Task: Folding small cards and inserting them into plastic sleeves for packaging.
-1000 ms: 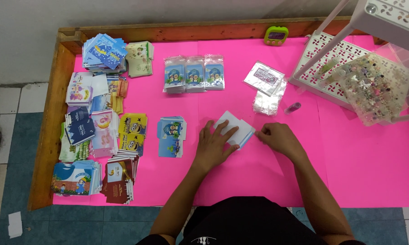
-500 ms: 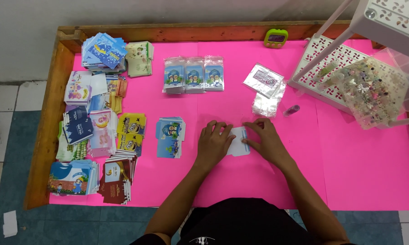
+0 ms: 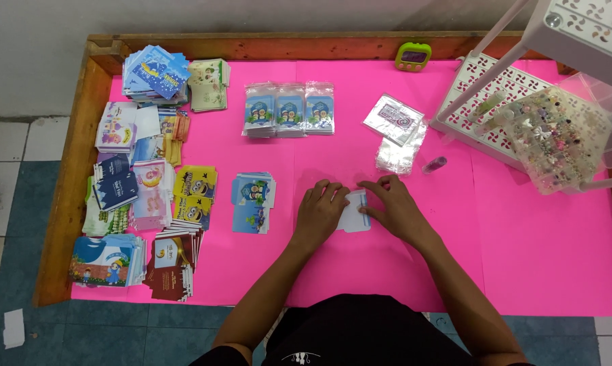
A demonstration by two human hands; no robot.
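Landmark = white card [image 3: 355,218], lying flat on the pink sheet [image 3: 536,257] about mid-table, nearest the person.

Left hand [image 3: 319,213] lies palm-down on the card's left part, fingers spread slightly and pressing flat, nothing gripped. Right hand [image 3: 394,209] is on the card's right edge, fingers held close together and bent, fingertips on the card; can't tell whether it pinches the edge or just presses. Two hands, one card between them, a thin blue strip showing at its right side.

Left of the card: one stack of blue cartoon cards [image 3: 253,202], near but apart. Further left: yellow cartoon cards [image 3: 194,196], two faces visible, then a dense cluster of mixed card stacks [image 3: 126,190] running along the table's left edge; count unclear because they overlap. Nearest of those is a dark red stack [image 3: 171,264], with a blue-and-brown stack [image 3: 102,261] beside it.

Beyond the card, up-left: three bagged blue cards [image 3: 289,110] in a row, touching. Up-right: a pile of clear bags [image 3: 401,154], one bagged label [image 3: 394,118] on top, one small purple vial [image 3: 435,165] just right of the pile.

Far right: one white perforated rack [image 3: 485,81], with a clear box of beads [image 3: 557,135] on it.

Far edge, beyond the card: one green timer [image 3: 413,55] by the wooden rim [image 3: 285,46].
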